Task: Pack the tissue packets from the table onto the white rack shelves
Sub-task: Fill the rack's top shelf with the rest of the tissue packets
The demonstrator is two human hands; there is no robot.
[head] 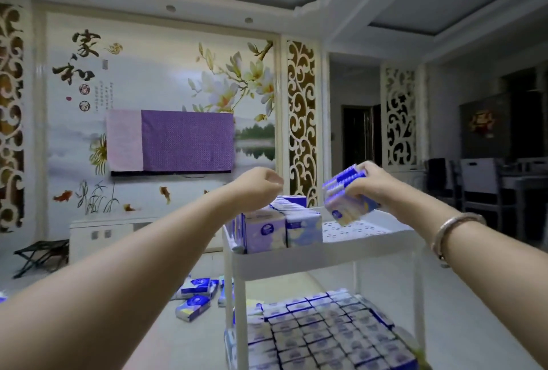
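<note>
Right hand [366,184]: gripping a bundle of tissue packets [344,194] above the white rack's top shelf [355,231].
Left hand [261,188]: curling loosely over packets standing on that shelf [278,225]; whether it is holding any, I cannot tell.
Lower shelf [326,331]: lying packed full.
Table [184,337]: loose packets [197,298] lying there.

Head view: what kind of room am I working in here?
Likely a home living room: a wall-mounted television under a purple cloth cover, a painted floral feature wall, and dark dining chairs to the right.
</note>
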